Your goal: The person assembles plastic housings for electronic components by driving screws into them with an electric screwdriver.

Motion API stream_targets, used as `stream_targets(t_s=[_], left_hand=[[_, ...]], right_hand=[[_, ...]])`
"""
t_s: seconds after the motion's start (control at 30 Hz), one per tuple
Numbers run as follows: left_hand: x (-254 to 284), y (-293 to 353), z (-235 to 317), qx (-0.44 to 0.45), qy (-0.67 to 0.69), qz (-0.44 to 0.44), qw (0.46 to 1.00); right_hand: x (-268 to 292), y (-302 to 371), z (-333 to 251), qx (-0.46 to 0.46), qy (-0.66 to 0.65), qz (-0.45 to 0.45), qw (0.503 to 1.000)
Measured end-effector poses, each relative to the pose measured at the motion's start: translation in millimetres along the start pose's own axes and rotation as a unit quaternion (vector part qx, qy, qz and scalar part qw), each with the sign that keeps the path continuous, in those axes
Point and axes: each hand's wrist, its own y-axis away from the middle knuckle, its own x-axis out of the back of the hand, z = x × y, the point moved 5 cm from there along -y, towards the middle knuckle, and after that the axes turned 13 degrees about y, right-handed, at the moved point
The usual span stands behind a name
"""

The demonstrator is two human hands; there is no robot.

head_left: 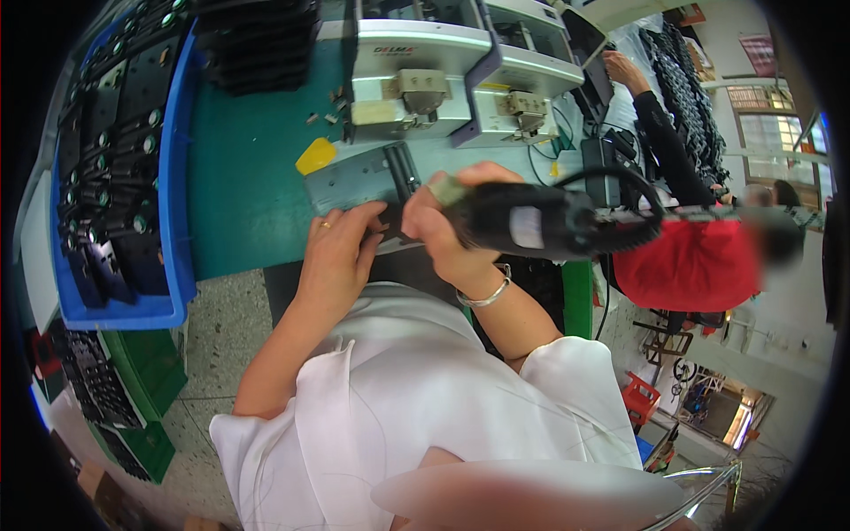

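Note:
My right hand (pixel 447 232) is wrapped round a black electric screwdriver (pixel 496 217), whose cord end points to the right. The tool's tip is hidden by my hand. Beside it, my left hand (pixel 338 243) rests with bent fingers at the near edge of a dark grey flat panel (pixel 350 183). Its fingertips are pressed together there, and any small piece between them is hidden. The panel lies on the green work mat, with a black ridged strip (pixel 403 165) along its right side. A yellow tag-like piece (pixel 316 157) lies just beyond the panel.
A blue bin (pixel 181 265) full of black parts stands on the left. Black trays (pixel 257 44) are stacked at the back. Two silver machines (pixel 416 97) stand ahead, with small loose pieces (pixel 332 118) beside them. A person in red (pixel 691 265) sits to the right.

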Motion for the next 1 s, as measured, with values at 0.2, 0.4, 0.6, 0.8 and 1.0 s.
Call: stream_targets(t_s=[0.2, 0.4, 0.6, 0.8, 1.0], left_hand=[[-8, -6, 1, -0.015, -0.010, -0.004, 1.000], [-10, -11, 1, -0.008, -0.014, -0.009, 1.000], [-10, -10, 1, 0.009, -0.017, -0.005, 1.000], [-11, -9, -2, 0.026, -0.023, -0.008, 0.999], [-9, -9, -1, 0.014, -0.020, -0.007, 1.000]], right_hand=[[99, -35, -21, 0.065, -0.104, 0.290, 0.949], [133, -65, -17, 0.129, 0.011, 0.329, 0.935], [131, -70, -8, 0.110, 0.024, 0.321, 0.940], [128, -75, -2, 0.104, 0.030, 0.297, 0.949], [131, -79, -6, 0.099, 0.016, 0.245, 0.964]])
